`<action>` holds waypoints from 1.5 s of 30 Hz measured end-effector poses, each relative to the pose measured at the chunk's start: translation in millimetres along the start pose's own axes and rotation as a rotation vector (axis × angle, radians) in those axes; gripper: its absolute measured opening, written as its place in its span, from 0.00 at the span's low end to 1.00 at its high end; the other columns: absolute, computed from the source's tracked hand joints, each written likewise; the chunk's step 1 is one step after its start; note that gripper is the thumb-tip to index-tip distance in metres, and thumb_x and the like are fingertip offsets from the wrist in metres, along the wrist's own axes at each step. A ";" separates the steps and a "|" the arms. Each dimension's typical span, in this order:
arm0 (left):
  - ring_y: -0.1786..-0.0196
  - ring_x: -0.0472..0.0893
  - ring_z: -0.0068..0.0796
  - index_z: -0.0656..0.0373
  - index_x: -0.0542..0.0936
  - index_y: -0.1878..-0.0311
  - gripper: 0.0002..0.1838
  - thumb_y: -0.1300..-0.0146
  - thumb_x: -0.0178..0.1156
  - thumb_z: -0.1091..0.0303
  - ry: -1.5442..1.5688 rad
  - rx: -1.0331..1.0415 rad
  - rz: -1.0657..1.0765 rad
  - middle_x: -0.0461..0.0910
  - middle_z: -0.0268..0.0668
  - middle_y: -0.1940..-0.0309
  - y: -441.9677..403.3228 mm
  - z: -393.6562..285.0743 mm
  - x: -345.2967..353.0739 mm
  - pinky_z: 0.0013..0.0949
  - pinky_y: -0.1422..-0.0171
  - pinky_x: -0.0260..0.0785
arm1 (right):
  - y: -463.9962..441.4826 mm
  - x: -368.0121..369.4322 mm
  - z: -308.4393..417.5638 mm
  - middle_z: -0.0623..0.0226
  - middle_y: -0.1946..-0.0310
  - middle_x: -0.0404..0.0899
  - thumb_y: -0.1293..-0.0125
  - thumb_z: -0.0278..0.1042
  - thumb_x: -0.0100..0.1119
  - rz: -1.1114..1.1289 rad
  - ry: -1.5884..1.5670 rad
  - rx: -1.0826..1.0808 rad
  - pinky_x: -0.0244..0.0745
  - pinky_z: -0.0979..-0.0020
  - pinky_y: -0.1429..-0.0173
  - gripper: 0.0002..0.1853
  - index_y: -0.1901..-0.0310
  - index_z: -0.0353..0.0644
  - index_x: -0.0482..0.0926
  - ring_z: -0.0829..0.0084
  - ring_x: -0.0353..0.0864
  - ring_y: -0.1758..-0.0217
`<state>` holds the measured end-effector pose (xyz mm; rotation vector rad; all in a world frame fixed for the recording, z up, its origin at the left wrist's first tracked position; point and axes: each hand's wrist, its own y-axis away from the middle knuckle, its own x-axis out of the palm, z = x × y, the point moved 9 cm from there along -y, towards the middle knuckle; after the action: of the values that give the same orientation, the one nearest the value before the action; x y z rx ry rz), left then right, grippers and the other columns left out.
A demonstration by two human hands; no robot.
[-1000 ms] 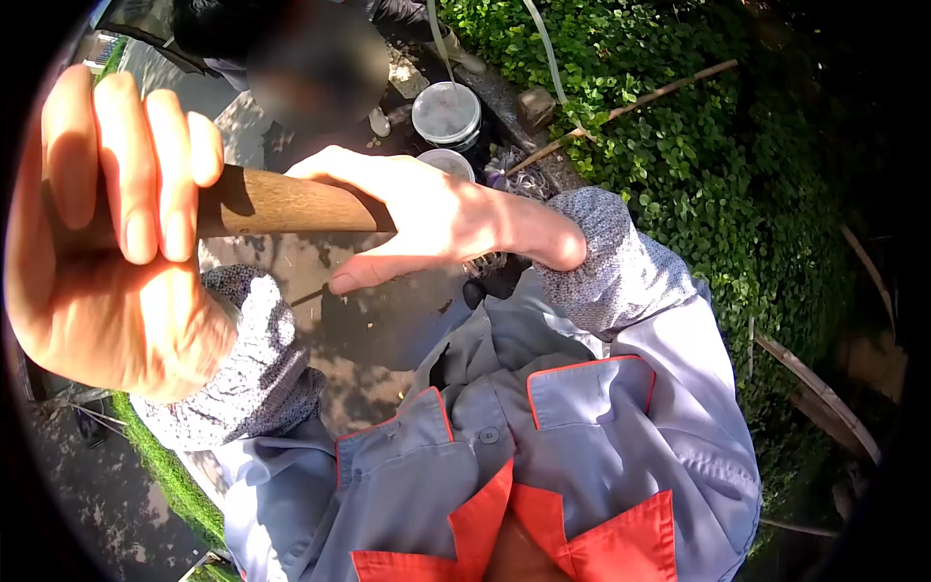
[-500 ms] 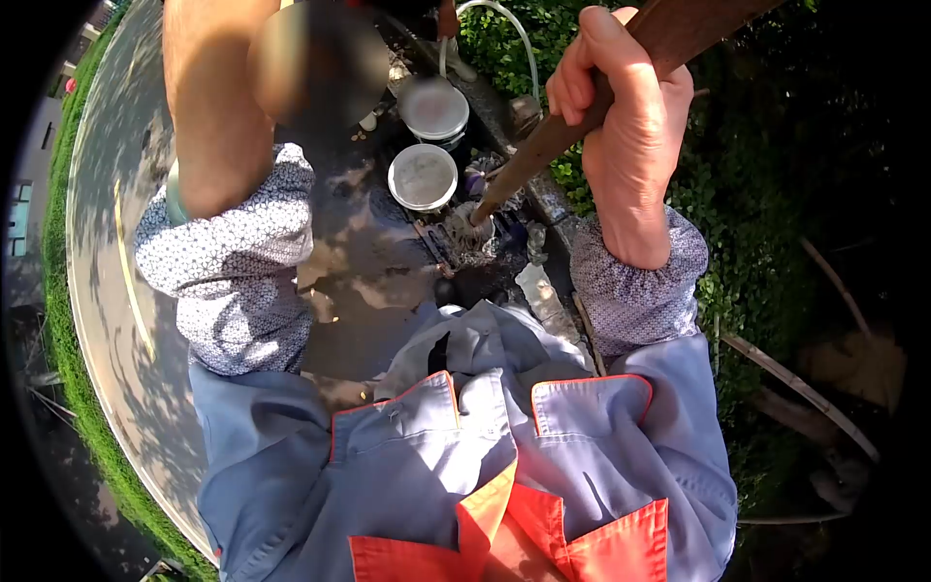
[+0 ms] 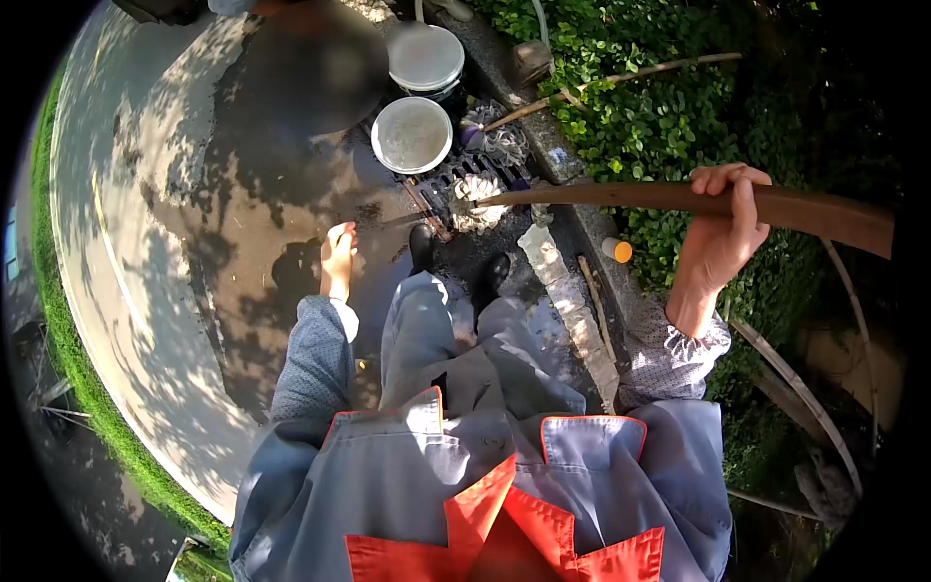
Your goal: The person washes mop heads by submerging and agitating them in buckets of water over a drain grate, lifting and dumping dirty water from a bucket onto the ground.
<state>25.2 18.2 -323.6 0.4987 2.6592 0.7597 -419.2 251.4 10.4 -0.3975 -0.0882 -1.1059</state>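
Note:
My right hand [image 3: 727,209] is wrapped round the brown wooden handle of a mop [image 3: 621,196]. The handle slants across to a wet, greyish string mop head [image 3: 478,202], which rests on a dark drain grate [image 3: 441,189]. My left hand [image 3: 337,254] is low over the wet pavement, left of my boots. Its fingers are loosely bent, and I see nothing held in them. A white-rimmed bucket [image 3: 411,136] stands just beyond the grate, with another lidded or filled bucket [image 3: 425,58] behind it. A second mop head [image 3: 499,144] lies beside the nearer bucket.
A stone kerb [image 3: 582,209] runs along the right, with leafy bushes [image 3: 621,116] beyond. An orange-capped container [image 3: 617,250] sits by the kerb. My black boots [image 3: 422,247] stand near the grate. A blurred dark shape [image 3: 310,68] covers the upper left.
My left hand has come down from the upper left to low beside my boots. My right hand has moved right and down, tilting the mop handle flatter. More ground is in view.

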 end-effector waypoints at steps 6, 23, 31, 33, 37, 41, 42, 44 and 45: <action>0.42 0.73 0.36 0.59 0.69 0.37 0.27 0.34 0.53 0.54 0.240 -0.567 -0.083 0.71 0.43 0.40 -155.0 196.7 15.9 0.46 0.37 0.64 | -22.2 -90.7 -30.9 0.76 0.84 0.52 0.33 0.32 0.52 -0.143 -0.081 -0.007 0.54 0.75 0.70 0.19 0.80 0.50 0.58 0.80 0.52 0.81; 0.65 0.75 0.30 0.65 0.71 0.61 0.07 0.42 0.50 0.76 0.929 -0.446 0.285 0.75 0.38 0.66 -411.2 330.2 180.2 0.37 0.46 0.71 | -32.0 -199.9 -48.0 0.79 0.91 0.60 0.38 0.31 0.54 -0.357 0.122 -0.099 0.61 0.84 0.83 0.19 0.85 0.51 0.61 0.84 0.60 0.91; 0.49 0.79 0.38 0.65 0.72 0.50 0.15 0.39 0.56 0.72 0.633 -0.427 0.177 0.79 0.42 0.54 -399.1 260.2 163.8 0.44 0.33 0.67 | -39.3 -197.5 -48.7 0.79 0.92 0.58 0.39 0.31 0.55 -0.386 0.215 -0.095 0.61 0.83 0.84 0.19 0.85 0.52 0.61 0.84 0.60 0.91; 0.49 0.79 0.38 0.64 0.72 0.49 0.15 0.39 0.57 0.71 0.481 -0.484 0.116 0.79 0.43 0.53 -408.5 248.9 146.7 0.43 0.34 0.68 | -39.3 -197.7 -57.6 0.79 0.92 0.59 0.39 0.31 0.55 -0.389 0.134 -0.065 0.60 0.83 0.85 0.19 0.86 0.52 0.61 0.84 0.60 0.91; 0.59 0.81 0.36 0.69 0.74 0.57 0.15 0.41 0.61 0.67 0.053 -0.432 0.057 0.78 0.44 0.62 -405.0 209.7 129.3 0.35 0.59 0.80 | -33.2 -200.9 -55.9 0.79 0.93 0.59 0.37 0.32 0.54 -0.371 0.044 -0.071 0.59 0.83 0.85 0.20 0.86 0.52 0.61 0.84 0.59 0.92; 0.68 0.78 0.30 0.65 0.78 0.62 0.16 0.43 0.67 0.61 -0.198 -0.441 -0.002 0.77 0.38 0.71 -389.6 206.4 117.1 0.32 0.64 0.78 | -23.3 -219.9 -44.8 0.79 0.92 0.59 0.38 0.32 0.55 -0.377 0.067 -0.069 0.59 0.83 0.85 0.19 0.85 0.52 0.62 0.84 0.60 0.92; 0.70 0.78 0.28 0.65 0.80 0.62 0.16 0.43 0.68 0.60 -0.325 -0.486 0.004 0.78 0.38 0.70 -389.7 214.3 109.9 0.29 0.66 0.77 | -19.7 -224.3 -43.4 0.78 0.92 0.60 0.38 0.32 0.55 -0.378 0.079 -0.074 0.59 0.83 0.85 0.19 0.85 0.52 0.62 0.84 0.60 0.92; 0.73 0.79 0.28 0.67 0.81 0.60 0.21 0.44 0.69 0.55 -0.445 -0.486 -0.058 0.80 0.40 0.72 -382.4 224.9 97.7 0.27 0.70 0.76 | -14.0 -232.1 -43.8 0.78 0.92 0.60 0.38 0.32 0.55 -0.378 0.103 -0.074 0.60 0.83 0.84 0.18 0.85 0.51 0.62 0.84 0.61 0.91; 0.74 0.79 0.29 0.68 0.81 0.60 0.24 0.45 0.70 0.52 -0.506 -0.518 -0.083 0.80 0.40 0.73 -378.4 230.2 93.4 0.27 0.71 0.75 | -11.8 -235.5 -46.6 0.78 0.92 0.60 0.39 0.32 0.55 -0.379 0.118 -0.065 0.60 0.83 0.84 0.18 0.84 0.51 0.62 0.84 0.61 0.91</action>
<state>-55.4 -143.2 -738.7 0.3724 1.9148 1.0815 -542.2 430.8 -91.9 -0.3819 -0.0234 -1.5065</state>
